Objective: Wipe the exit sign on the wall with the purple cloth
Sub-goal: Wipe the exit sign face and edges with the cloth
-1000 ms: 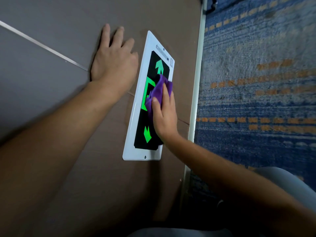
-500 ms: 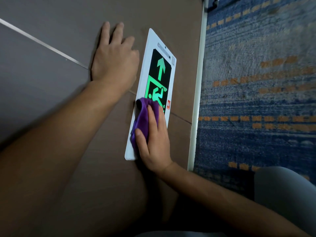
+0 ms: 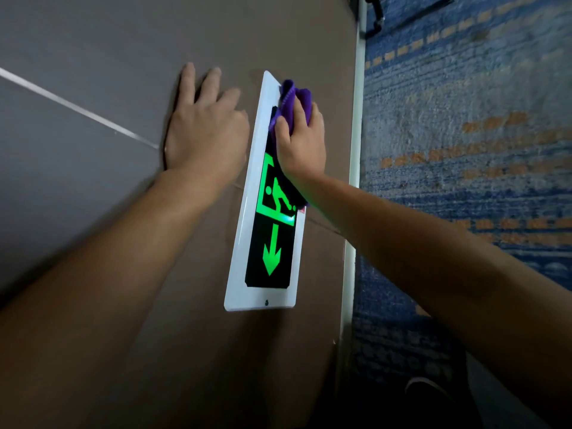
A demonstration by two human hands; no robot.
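- The wiping is under way: the right hand (image 3: 301, 144) presses the purple cloth (image 3: 292, 102) flat against the far end of the exit sign (image 3: 263, 212), covering that part of the dark panel
- The lit running figure, the green arrow and the near end of the sign lie uncovered; no streaks or dust show, so I cannot tell how much is clean, and I judge the near half may yet need passes
- The right hand is closed down on the bunched cloth, fingers curled over it
- The left hand (image 3: 204, 134) rests spread and flat on the wall (image 3: 123, 41) just beside the sign's edge, holding nothing
- The sign is a long flat rectangle fixed to the brown matte wall, with a glossy white frame, rounded corners and a smooth black face
- The cloth looks soft and napped, folded into thick ridges
- A pale skirting strip (image 3: 353, 181) divides the wall from blue patterned carpet (image 3: 464, 150)
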